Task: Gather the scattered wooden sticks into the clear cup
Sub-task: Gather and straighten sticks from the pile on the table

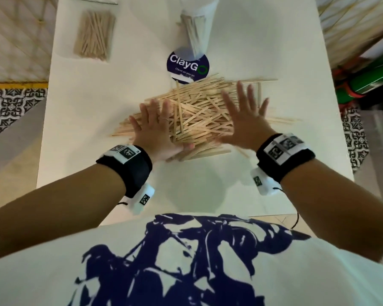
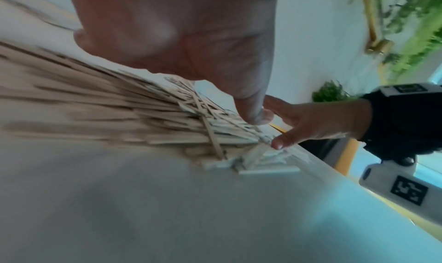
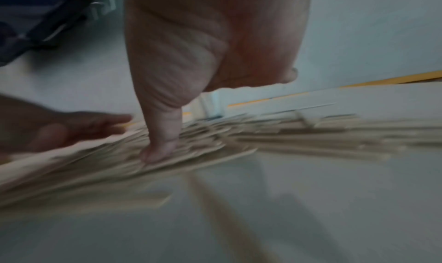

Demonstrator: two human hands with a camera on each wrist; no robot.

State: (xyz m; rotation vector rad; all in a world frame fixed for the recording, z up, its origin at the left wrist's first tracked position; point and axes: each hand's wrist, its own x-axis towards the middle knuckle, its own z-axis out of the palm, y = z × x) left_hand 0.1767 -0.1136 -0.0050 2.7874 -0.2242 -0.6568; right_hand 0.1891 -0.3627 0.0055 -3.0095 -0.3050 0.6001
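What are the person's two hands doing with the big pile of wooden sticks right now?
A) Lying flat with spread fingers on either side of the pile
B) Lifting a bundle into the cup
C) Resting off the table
A: the left hand and right hand lie flat, fingers spread, on the pile of sticks, gripping nothing.

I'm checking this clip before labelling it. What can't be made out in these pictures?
- Clear cup: head view, top cut off by the frame edge; its stick count is unreadable.
- Sticks under the left hand and right hand: hidden by the palms.
- Stick pile: right wrist view, motion-blurred.
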